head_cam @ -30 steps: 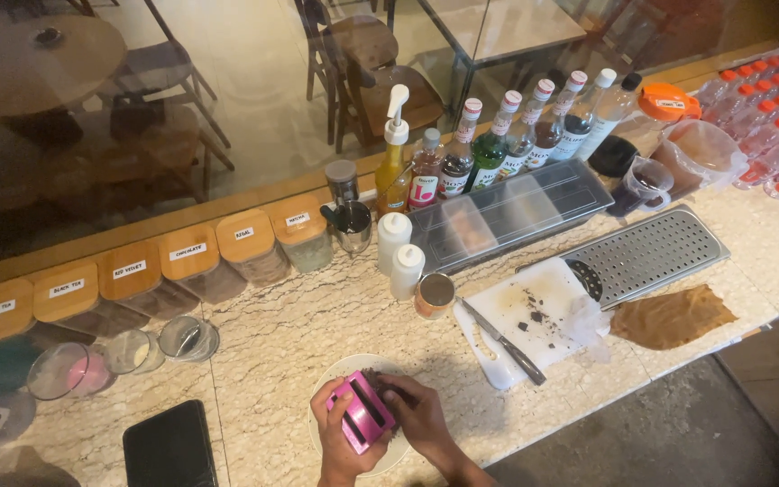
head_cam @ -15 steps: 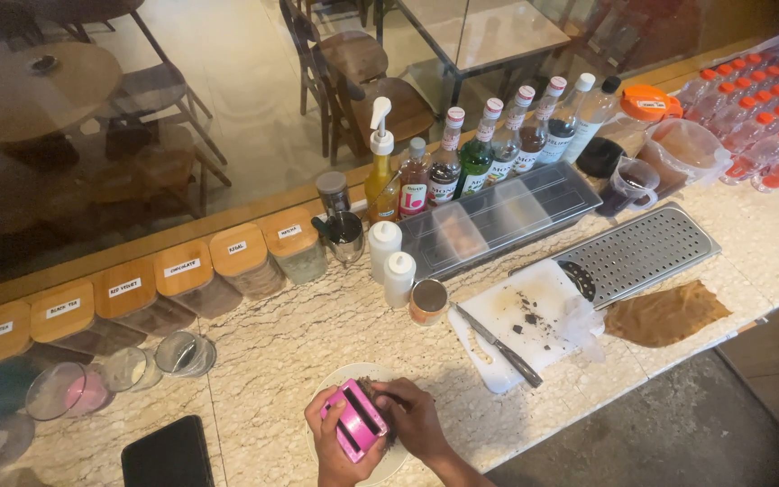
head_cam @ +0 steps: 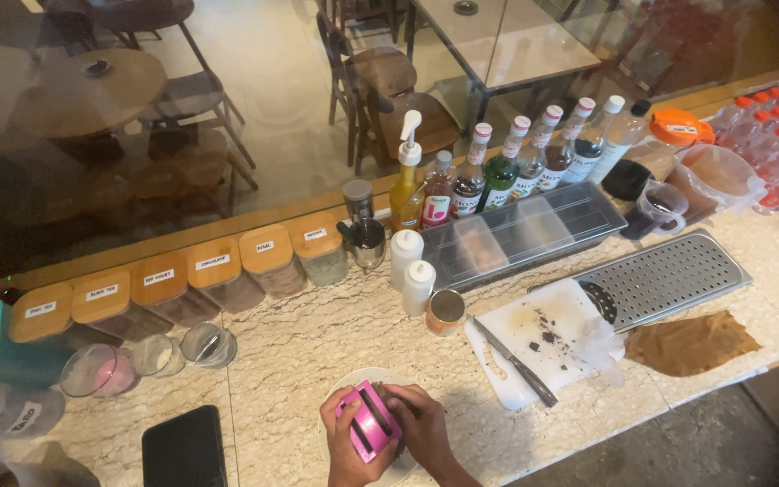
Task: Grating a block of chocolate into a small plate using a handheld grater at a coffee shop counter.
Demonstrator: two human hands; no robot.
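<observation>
Item one: a small pink plastic box-shaped grater (head_cam: 370, 422), held tilted over a round white plate (head_cam: 346, 382) at the near edge of the pale marble counter (head_cam: 317, 343). My left hand (head_cam: 343, 440) wraps its lower side, fingers curled tight on the pink body. My right hand (head_cam: 423, 424) closes over its far end, fingers bent around something dark that I cannot make out.

Item two: a black rectangular phone (head_cam: 184, 447), lying flat just left of the plate.

Item three: a white plastic cutting board (head_cam: 543, 343) to my right, speckled with dark crumbs, with a black-handled knife (head_cam: 516, 363) lying diagonally across it.

Item four: a small open tin can (head_cam: 445, 311) beside the board's far left corner, and two white squeeze bottles (head_cam: 412, 266) just behind it.

Item five: a perforated metal drip tray (head_cam: 669, 275) touching the board's right side, with a crumpled brown cloth (head_cam: 689, 343) in front of it.

Item six: a row of wooden-lidded clear canisters (head_cam: 182, 280) along the back edge, and a line of glass syrup bottles (head_cam: 507, 167) further right.
</observation>
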